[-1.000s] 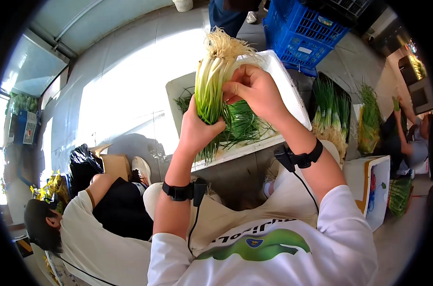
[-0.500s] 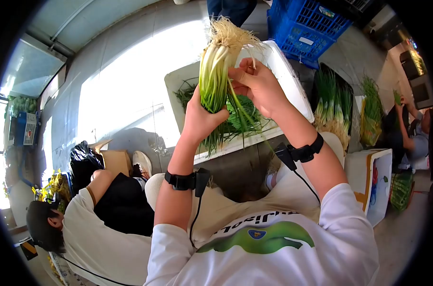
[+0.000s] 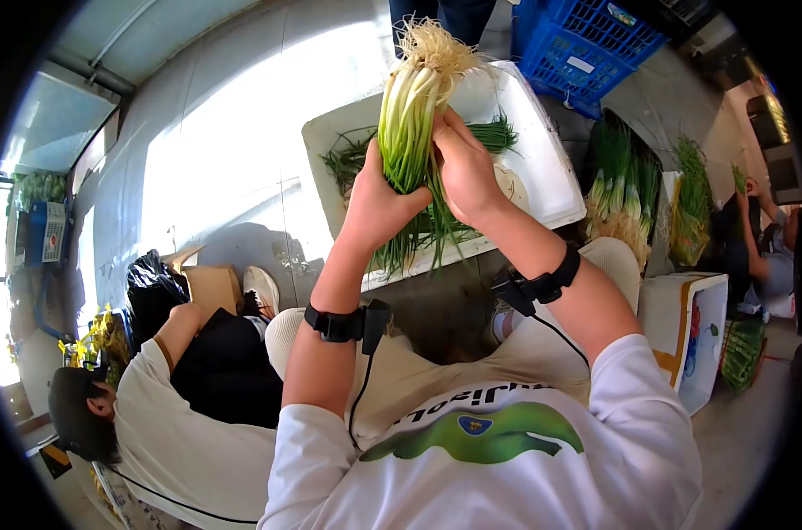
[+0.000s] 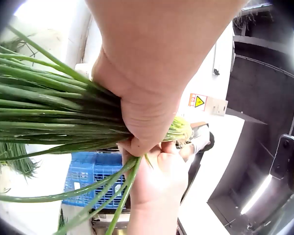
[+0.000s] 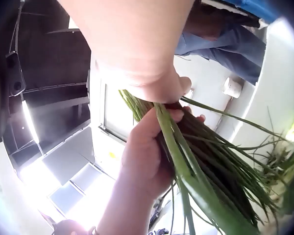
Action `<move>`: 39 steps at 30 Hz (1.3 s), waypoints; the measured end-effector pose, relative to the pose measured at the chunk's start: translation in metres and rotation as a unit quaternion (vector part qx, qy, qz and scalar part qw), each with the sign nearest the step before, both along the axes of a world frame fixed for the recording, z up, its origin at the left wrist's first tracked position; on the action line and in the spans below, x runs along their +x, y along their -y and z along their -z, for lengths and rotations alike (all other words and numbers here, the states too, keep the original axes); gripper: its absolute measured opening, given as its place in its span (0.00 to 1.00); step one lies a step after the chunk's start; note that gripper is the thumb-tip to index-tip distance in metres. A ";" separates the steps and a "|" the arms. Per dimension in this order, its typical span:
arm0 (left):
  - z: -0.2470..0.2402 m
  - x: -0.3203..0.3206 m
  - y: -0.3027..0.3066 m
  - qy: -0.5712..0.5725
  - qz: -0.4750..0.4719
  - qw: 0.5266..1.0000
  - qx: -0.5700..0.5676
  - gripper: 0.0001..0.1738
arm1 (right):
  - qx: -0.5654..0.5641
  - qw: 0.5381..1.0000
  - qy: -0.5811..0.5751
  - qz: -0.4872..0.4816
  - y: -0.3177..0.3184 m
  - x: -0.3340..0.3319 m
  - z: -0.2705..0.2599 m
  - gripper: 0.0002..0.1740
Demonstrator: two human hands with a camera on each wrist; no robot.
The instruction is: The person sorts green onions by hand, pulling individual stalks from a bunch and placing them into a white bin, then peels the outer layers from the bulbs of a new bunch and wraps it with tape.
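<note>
A thick bunch of green onions (image 3: 405, 132) is held upright with its pale roots at the top. The left hand (image 3: 376, 205) grips the bunch around its green part, thumb across the front. Against the bunch's right side is the right hand (image 3: 467, 172), with fingers partly behind the stalks and a few green stalks hanging below it. In the left wrist view the green leaves (image 4: 54, 110) fan out from the left hand (image 4: 147, 115). The right wrist view shows loose stalks (image 5: 174, 137) under the right hand (image 5: 159, 88).
Below the hands stands a white foam box (image 3: 555, 181) with loose greens inside. Blue crates (image 3: 577, 53) are stacked at the top right, beside more green onions (image 3: 626, 190). A seated person (image 3: 189, 433) is at the lower left, near a cardboard box (image 3: 213, 291).
The right hand has moved in from beside the bunch to lie against its stalks. Both hands and the bunch have shifted slightly right and up. Stalks that slanted out to the right now hang lower.
</note>
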State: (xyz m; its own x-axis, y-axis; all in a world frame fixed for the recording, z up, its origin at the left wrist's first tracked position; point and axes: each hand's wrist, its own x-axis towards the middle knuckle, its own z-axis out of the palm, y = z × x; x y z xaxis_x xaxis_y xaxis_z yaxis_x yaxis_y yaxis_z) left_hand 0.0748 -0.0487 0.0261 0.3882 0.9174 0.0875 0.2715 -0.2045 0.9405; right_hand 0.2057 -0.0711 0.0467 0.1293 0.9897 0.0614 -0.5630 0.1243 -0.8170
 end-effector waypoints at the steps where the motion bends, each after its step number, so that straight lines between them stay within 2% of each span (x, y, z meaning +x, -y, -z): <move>1: 0.000 0.000 -0.001 -0.014 0.018 1.000 -0.002 0.38 | 0.025 1.000 -0.018 -0.003 -0.001 -0.002 0.003 0.25; 2: 0.001 -0.001 -0.001 -0.014 0.017 1.000 -0.004 0.38 | 0.023 1.000 -0.018 -0.004 -0.001 -0.001 0.007 0.25; 4: 0.004 -0.001 -0.001 -0.006 0.038 0.999 -0.018 0.39 | 0.106 0.992 -0.043 -0.049 -0.003 0.002 0.010 0.27; 5: 0.004 -0.002 -0.001 -0.007 0.037 0.999 -0.020 0.39 | 0.100 0.993 -0.051 -0.046 -0.001 0.001 0.010 0.33; 6: 0.003 -0.004 0.000 -0.013 0.052 0.999 -0.010 0.40 | 0.098 0.993 -0.052 -0.048 0.001 -0.002 0.011 0.33; 8: 0.005 -0.005 -0.001 -0.019 0.064 0.998 -0.001 0.41 | 0.115 0.991 0.063 0.015 0.001 -0.007 0.016 0.36; 10: 0.007 -0.006 0.000 -0.035 0.105 0.993 0.048 0.41 | 0.110 0.990 0.088 0.025 0.000 -0.006 0.020 0.36; 11: 0.007 -0.008 0.000 -0.094 0.115 0.989 -0.021 0.49 | 0.082 0.991 0.100 0.022 -0.003 -0.004 0.022 0.33; 13: 0.006 -0.008 0.001 -0.120 0.116 0.986 -0.009 0.50 | 0.038 0.994 0.104 0.014 -0.004 0.000 0.022 0.25; 17: 0.009 -0.010 0.002 -0.182 0.130 0.974 0.043 0.55 | 0.008 0.996 0.078 0.046 -0.004 0.000 0.027 0.25; 21: -0.012 -0.018 -0.001 -0.165 0.177 0.969 -0.046 0.62 | 0.019 0.995 0.079 0.060 -0.005 0.003 0.031 0.27; 23: -0.022 -0.025 -0.005 -0.107 0.213 0.965 -0.107 0.72 | 0.026 0.994 0.078 0.066 -0.005 0.004 0.034 0.28; 24: -0.018 -0.027 -0.008 -0.108 0.213 0.965 -0.107 0.72 | 0.030 0.994 0.086 0.068 -0.005 0.005 0.034 0.28; 26: -0.006 -0.030 -0.015 -0.063 0.114 0.991 0.021 0.77 | 0.031 0.993 0.094 0.071 -0.005 0.004 0.034 0.29; 27: -0.005 -0.030 -0.015 -0.059 0.071 0.994 0.050 0.77 | 0.029 0.991 0.106 0.076 -0.004 0.003 0.033 0.25; 28: -0.005 -0.029 -0.015 -0.060 0.071 0.994 0.049 0.77 | 0.026 0.989 0.118 0.082 -0.003 0.003 0.033 0.22; 30: -0.005 -0.027 -0.015 -0.106 0.065 0.982 0.143 0.72 | 0.027 0.989 0.120 0.076 -0.002 0.004 0.034 0.23; 32: 0.013 -0.019 -0.021 -0.082 0.091 0.982 0.141 0.73 | 0.035 0.989 0.129 0.061 0.002 0.003 0.032 0.24; 34: 0.010 -0.011 -0.019 -0.058 0.117 0.982 0.140 0.74 | 0.031 0.992 0.113 0.042 0.006 0.002 0.027 0.24; 36: 0.003 -0.008 -0.013 -0.001 0.186 0.981 -0.063 0.71 | 0.026 0.995 0.098 0.022 0.008 0.003 0.026 0.23; 37: 0.005 -0.006 -0.012 0.016 0.179 0.983 -0.027 0.66 | 0.036 0.996 0.082 0.015 0.009 0.004 0.028 0.23; 39: 0.001 -0.004 -0.012 -0.006 0.180 0.983 -0.029 0.64 | 0.043 0.998 0.050 0.000 0.009 0.006 0.032 0.21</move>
